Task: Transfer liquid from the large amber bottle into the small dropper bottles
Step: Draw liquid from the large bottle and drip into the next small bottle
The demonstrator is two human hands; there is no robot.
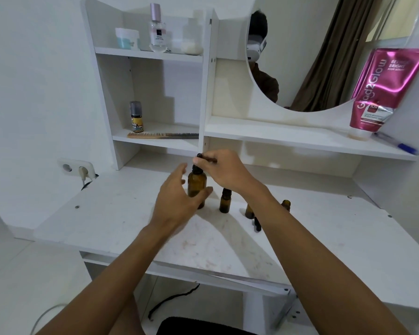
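Large amber bottle (197, 185) upright, three dropper bottles (224, 200) beside, perhaps uncapped

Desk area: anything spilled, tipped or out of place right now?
No spill visible. One oddity: a black dropper cap lies loose on the desk near the small bottles, and the rightmost small bottle stands uncapped.

I take the white shelf unit (153, 55) as my landmark — on its upper board a clear glass perfume bottle (158, 32) beside a pale round jar (127, 38); lower down, a wooden comb (162, 135); right, a pink glossy tube (382, 90).
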